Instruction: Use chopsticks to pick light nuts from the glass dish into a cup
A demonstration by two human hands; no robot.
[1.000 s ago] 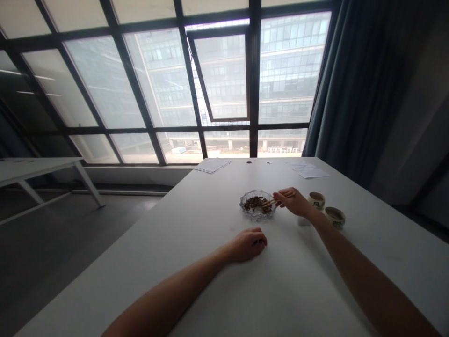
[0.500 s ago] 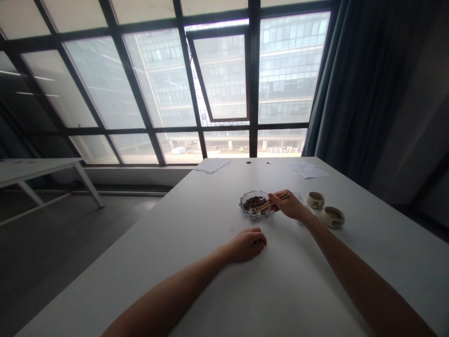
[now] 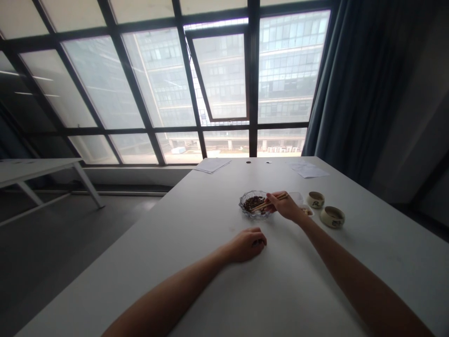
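- Right grip (image 3: 285, 206): one, pinching two wooden chopsticks (image 3: 260, 206) between thumb and fingers; the tips point down and left.
- Glass bowl (image 3: 242, 205): one, transparent, with a scalloped rim, on the bench (image 3: 217, 210). The chopstick tips are inside it; the right grip is at its right edge.
- Dark brown pieces (image 3: 250, 203): many, spread in the glass bowl; too small to count.
- Left grip (image 3: 245, 245): one, resting on the bench nearer the wearer than the glass bowl, fingers curled inward. The palm is hidden; whether it encloses anything cannot be told.
- Small white container (image 3: 308, 212): one, just beyond the right wrist, partly hidden, with pale contents. A clear plastic part (image 3: 296, 198) lies beside it; attachment cannot be told.
- Pale cups (image 3: 332, 218): two, upright, with dark markings, right of the container.
- Papers: two groups at the far end, one left (image 3: 212, 165), one right (image 3: 309, 170).
- Curtain (image 3: 351, 93): one visible at right, dark blue.
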